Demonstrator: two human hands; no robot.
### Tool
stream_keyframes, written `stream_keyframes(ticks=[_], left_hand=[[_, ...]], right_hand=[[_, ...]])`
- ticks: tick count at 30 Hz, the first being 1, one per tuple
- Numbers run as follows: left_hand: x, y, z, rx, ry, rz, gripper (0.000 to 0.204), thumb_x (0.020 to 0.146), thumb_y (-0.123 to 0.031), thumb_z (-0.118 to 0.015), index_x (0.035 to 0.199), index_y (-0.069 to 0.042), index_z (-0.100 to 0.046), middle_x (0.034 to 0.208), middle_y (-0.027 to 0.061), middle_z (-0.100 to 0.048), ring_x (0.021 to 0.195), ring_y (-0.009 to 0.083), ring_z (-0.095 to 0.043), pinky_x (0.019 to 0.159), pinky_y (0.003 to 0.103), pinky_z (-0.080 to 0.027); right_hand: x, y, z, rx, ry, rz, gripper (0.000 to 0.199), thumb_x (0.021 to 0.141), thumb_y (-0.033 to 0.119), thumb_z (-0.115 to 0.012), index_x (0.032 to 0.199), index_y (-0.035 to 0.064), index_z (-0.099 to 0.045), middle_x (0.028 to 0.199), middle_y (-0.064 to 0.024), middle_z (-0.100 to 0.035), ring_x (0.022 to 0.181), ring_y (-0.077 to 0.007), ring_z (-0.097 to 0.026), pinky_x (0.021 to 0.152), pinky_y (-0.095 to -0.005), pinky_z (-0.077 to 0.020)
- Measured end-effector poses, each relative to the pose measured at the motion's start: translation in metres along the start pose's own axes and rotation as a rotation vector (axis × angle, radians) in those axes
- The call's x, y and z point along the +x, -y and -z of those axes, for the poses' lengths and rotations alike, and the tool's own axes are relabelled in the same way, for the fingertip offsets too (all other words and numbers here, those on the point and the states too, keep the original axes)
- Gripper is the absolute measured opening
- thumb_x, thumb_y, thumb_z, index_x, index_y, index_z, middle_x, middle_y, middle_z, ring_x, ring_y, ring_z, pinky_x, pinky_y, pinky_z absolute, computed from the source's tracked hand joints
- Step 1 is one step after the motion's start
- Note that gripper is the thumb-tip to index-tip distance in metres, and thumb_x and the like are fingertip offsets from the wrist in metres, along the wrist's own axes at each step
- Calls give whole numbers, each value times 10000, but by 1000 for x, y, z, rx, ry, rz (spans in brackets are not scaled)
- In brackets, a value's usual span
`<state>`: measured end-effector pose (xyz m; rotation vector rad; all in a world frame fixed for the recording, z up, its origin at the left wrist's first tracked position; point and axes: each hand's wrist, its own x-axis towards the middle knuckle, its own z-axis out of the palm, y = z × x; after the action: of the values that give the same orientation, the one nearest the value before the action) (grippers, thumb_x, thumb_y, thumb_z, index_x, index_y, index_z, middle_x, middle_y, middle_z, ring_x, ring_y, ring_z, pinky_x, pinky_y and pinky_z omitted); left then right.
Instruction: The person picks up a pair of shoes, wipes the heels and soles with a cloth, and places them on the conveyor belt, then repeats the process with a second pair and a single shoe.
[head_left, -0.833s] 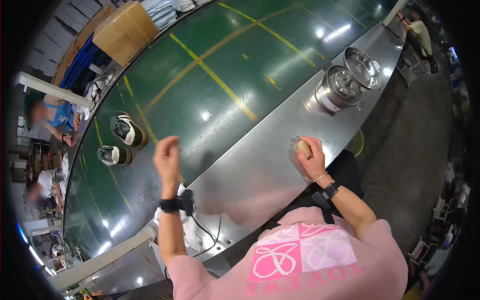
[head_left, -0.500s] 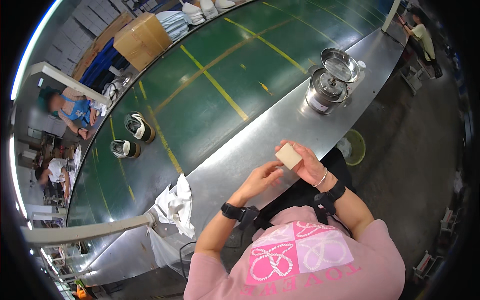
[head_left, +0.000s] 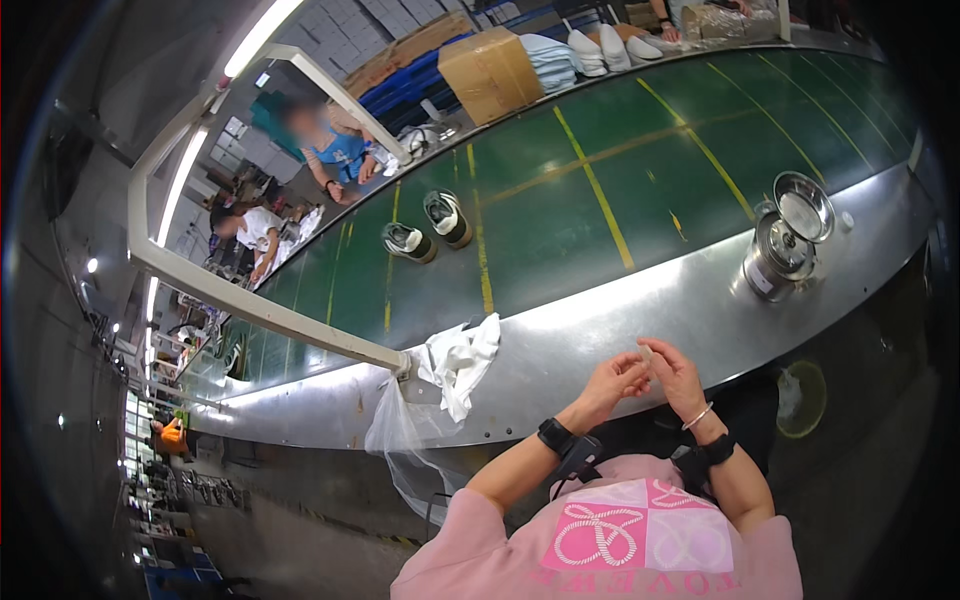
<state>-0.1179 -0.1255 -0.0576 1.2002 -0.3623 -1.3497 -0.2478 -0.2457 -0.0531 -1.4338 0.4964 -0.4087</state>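
My right hand (head_left: 680, 385) holds a small beige block (head_left: 646, 354), now seen nearly edge-on between thumb and fingers. Close beside it on the left is my left hand (head_left: 606, 388), its fingers half bent and apart, tips near the block; I make out nothing held in it. Both hands are over the near edge of the metal ledge (head_left: 560, 340). To their right on the ledge stands a round metal pot (head_left: 772, 268), with a shallow metal dish (head_left: 804, 207) tilted above it. A crumpled white cloth (head_left: 460, 362) lies to the left.
Beyond the ledge runs a green conveyor belt (head_left: 560, 230) with yellow lines, carrying two dark-and-white shoes (head_left: 447, 218). A white metal frame (head_left: 270, 315) rises at left. A cardboard box (head_left: 488, 75) is across the belt, and a yellowish bin (head_left: 802, 400) is below right. Several people work farther off.
The view has swung left, so the scene has shifted right. The beige block has turned from its flat face to nearly edge-on, and my left fingers have come closer to it.
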Motion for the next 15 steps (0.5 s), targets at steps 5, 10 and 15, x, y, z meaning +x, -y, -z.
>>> stream_keyframes(ticks=[5,10,15], left_hand=[[14,2,12,169,-61,-31,205,992,-272,-638,1012,-76,-581,882,13,-630,763,106,-625,670,233,-496],[44,2,52,583,-312,-294,215,974,-259,-639,972,-56,-569,766,59,-630,676,143,-625,581,298,-483],[61,14,88,971,-439,-397,280,890,-273,-667,939,-22,-553,717,163,-608,642,312,-629,609,404,-508]], right_hand=[[17,-14,19,-269,-132,188,278,1000,195,-550,1190,33,-673,1149,-128,-689,1089,-244,-633,940,-337,-483],[26,-37,35,-887,-296,304,313,913,119,-584,1215,61,-640,1281,-119,-595,1237,-332,-507,1086,-442,-365],[25,-57,45,-1147,-305,237,353,866,68,-587,1218,58,-609,1310,-118,-555,1267,-335,-471,1113,-477,-319]])
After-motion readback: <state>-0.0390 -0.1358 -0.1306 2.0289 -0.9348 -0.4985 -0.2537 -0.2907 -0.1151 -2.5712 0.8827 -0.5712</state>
